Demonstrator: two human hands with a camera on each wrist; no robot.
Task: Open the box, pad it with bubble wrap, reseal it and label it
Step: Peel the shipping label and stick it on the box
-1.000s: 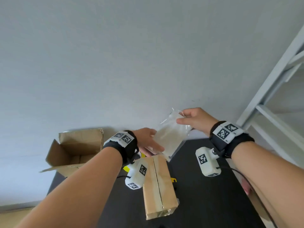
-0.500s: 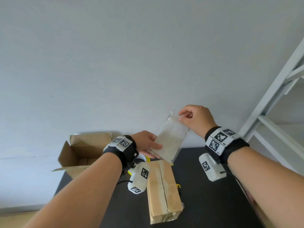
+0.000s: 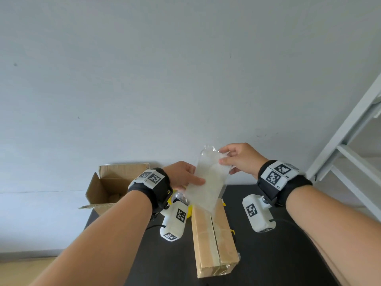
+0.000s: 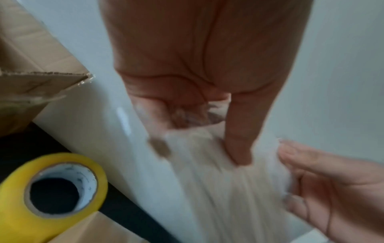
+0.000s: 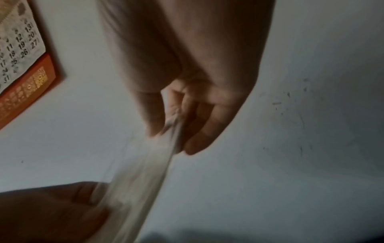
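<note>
Plainly the work here is with a clear plastic sleeve (image 3: 207, 182), held up between both hands above the far end of the taped box (image 3: 214, 240). That box lies shut on the dark desk (image 3: 288, 261), a strip of clear tape running down its seam, so by my reading the sealing looks done and the labelling is in hand; whether the sleeve carries a label I cannot tell. The right hand (image 3: 241, 159) has a narrow grip, thumb and fingers pinching the sleeve's upper edge. The left hand (image 3: 181, 176) holds the lower part, thumb laid across its face with the fingers behind.

The next move likely calls for getting the sleeve open or peeled, then laid flat on the box top without creasing. Thin film like this tends to cling and buckle, so a slow pull would suit.

A yellow tape roll (image 4: 50, 187) sits beside the box, and an open carton (image 3: 115, 186) stands at the desk's far left.

As for writing, a wall calendar (image 5: 18, 42) in the right wrist view shows numerals such as 19, 20, 26 and 27. The wrist bands bear only square coded markers.
</note>
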